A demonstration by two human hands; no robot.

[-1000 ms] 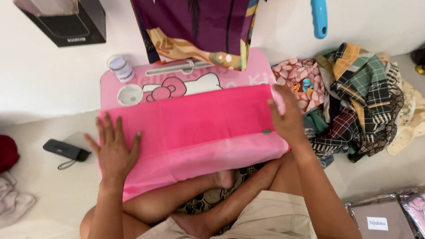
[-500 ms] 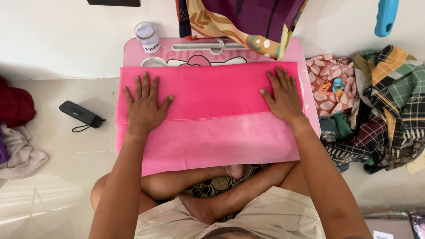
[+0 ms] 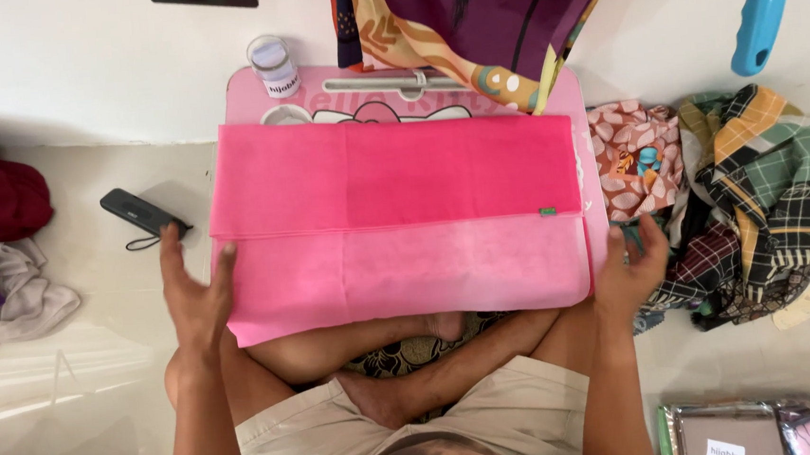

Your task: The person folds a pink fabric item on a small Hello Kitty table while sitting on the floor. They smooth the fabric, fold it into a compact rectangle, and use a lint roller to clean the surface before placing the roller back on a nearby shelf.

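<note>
A pale tiled floor meets a white wall, and a person sits cross-legged behind a small pink lap surface [image 3: 243, 91] pushed against that wall. A folded pink cloth [image 3: 395, 223] lies flat across it, covering all but the far edge and hanging off the near edge over the knees. The left hand [image 3: 197, 304] is spread open at the cloth's near left corner, fingertips on its edge, holding nothing. The right hand [image 3: 632, 273] is open too, just off the near right corner; its grip is empty.

The overhang could let the cloth slide toward the lap if tugged unevenly, spoiling the fold. A small jar [image 3: 274, 64] stands at the far left corner, and a hanging patterned garment [image 3: 466, 19] droops over the far edge. A heap of clothes [image 3: 745, 204] crowds the right side; a black phone [image 3: 143, 215] lies on the floor to the left.
</note>
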